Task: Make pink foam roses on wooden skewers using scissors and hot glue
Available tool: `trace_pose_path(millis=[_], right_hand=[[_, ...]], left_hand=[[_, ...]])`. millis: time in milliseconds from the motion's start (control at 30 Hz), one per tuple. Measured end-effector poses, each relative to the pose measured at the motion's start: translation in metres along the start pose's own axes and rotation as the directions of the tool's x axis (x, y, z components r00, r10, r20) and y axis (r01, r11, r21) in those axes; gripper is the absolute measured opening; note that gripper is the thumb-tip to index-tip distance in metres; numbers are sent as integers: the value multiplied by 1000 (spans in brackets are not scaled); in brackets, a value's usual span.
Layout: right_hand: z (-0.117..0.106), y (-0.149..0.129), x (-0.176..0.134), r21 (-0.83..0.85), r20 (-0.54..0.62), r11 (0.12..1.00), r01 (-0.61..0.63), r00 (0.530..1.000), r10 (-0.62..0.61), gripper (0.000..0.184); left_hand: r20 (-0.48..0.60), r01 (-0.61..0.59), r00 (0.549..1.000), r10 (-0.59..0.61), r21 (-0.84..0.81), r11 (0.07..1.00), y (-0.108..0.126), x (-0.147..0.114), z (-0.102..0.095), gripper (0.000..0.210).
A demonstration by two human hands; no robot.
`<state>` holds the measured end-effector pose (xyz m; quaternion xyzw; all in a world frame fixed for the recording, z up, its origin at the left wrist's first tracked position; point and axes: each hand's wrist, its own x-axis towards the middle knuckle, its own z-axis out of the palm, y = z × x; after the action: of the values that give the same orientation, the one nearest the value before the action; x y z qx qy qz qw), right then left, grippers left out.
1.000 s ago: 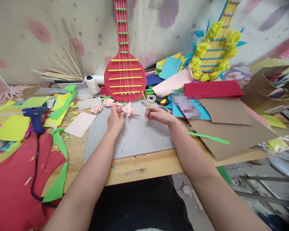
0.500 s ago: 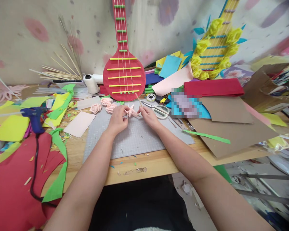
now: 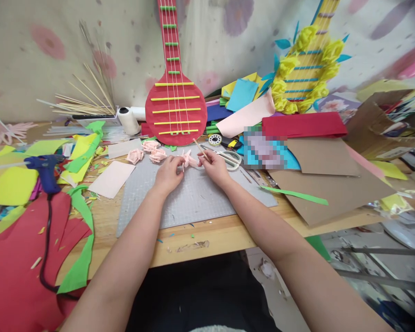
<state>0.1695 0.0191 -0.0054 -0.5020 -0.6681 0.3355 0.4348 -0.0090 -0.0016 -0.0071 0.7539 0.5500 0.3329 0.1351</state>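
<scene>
Over the grey cutting mat [image 3: 190, 207], my left hand [image 3: 169, 174] pinches a pink paper flower [image 3: 187, 159] with pointed petals. My right hand [image 3: 212, 167] is closed on a thin wooden stick [image 3: 199, 146], which slants up and left out of the fingers. The flower sits between the two hands; whether the right fingertips touch it I cannot tell. Several finished-looking pink paper roses [image 3: 151, 145] lie just beyond the left hand. White-handled scissors [image 3: 232, 159] rest behind the right hand, partly hidden by it.
A blue glue gun [image 3: 46, 170] with a black cord stands at the left among paper scraps. The red paper instrument [image 3: 176, 110] leans on the wall behind the mat. Brown cardboard [image 3: 327, 198] lies at right, with a green strip [image 3: 293, 195] across it.
My right hand has turned slightly, and the stick now leans further left, showing more across the fingers. My left hand stays on the flower. The whole view has shifted slightly.
</scene>
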Motion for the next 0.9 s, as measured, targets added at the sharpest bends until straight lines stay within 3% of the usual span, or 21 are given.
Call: trace_pose_path(millis=[233, 433, 567, 900], right_hand=[[4, -9, -7, -144, 54, 986, 83, 996, -76, 23], [6, -14, -9, -266, 57, 952, 149, 989, -139, 27], [9, -20, -11, -303, 33, 944, 128, 992, -124, 26], [18, -17, -12, -362, -29, 927, 97, 993, -115, 24]], left_hand=[[-70, 6, 998, -7, -2, 1000, -3, 3, 2, 13], [-187, 38, 979, -76, -202, 979, 4, 6, 6, 14], [-179, 43, 978, -108, -334, 942, 9, 6, 9, 15], [-223, 22, 971, -86, -273, 962, 17, 6, 11, 19]])
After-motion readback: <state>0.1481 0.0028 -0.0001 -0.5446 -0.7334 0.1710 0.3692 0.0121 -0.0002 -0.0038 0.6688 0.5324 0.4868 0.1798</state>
